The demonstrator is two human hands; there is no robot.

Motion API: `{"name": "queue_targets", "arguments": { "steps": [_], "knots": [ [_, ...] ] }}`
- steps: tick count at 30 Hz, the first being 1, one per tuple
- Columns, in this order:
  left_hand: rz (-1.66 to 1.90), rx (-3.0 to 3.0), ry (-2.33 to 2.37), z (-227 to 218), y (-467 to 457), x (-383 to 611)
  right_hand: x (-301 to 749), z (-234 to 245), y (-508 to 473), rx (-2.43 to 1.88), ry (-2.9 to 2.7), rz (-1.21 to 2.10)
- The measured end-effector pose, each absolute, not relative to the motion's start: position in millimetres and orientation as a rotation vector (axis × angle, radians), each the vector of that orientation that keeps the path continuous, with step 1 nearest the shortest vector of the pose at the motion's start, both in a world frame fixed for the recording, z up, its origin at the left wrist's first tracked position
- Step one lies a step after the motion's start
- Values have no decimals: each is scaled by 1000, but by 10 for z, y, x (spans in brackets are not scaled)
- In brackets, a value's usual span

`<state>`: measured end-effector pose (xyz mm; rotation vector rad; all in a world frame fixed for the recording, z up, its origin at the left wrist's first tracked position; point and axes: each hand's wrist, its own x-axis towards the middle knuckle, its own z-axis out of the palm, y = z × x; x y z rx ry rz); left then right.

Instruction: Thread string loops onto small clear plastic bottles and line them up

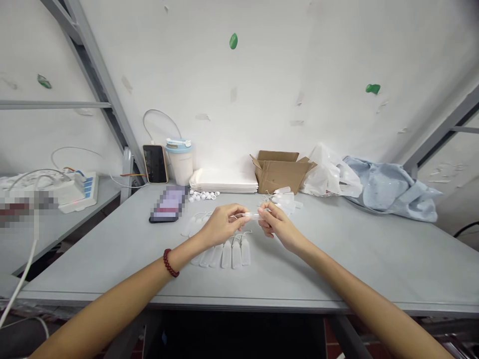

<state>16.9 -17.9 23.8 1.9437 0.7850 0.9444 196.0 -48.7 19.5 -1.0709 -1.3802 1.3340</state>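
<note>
Between my two hands, above the table, a small translucent plastic bottle (255, 216) lies roughly level. My left hand (221, 225) pinches its left end, where a white fitting shows. The fingers of my right hand (280, 225) are closed round the other end and hide part of it. Just below my hands, similar bottles (236, 255) with thin white tubes at their tops lie side by side in a row. More bottles (194, 225) lie partly behind my left hand. Beyond my right hand is a loose pile of bottles (285, 199).
Small white caps (204, 195) lie before a stack of white sheets (228, 180). An open cardboard box (280, 172), a white plastic bag (329, 174) and light blue cloth (392, 187) line the back right. A cup (180, 162) and two phones (155, 164) stand or lie left.
</note>
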Motion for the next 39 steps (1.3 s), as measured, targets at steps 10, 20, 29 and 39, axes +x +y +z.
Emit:
{"name": "queue_targets", "arguments": {
  "steps": [10, 20, 29, 39],
  "knots": [
    [889, 1768, 842, 329, -190, 158, 2008, 101, -464, -1150, -1899, 426],
    [915, 1713, 795, 302, -199, 178, 1993, 137, -496, -1165, -1907, 449],
    [832, 1730, 781, 301, -172, 170, 1967, 63, -491, -866, -1944, -156],
    [758, 1701, 805, 309, -244, 163, 1986, 56, -499, -976, -1973, -71]
  ]
}}
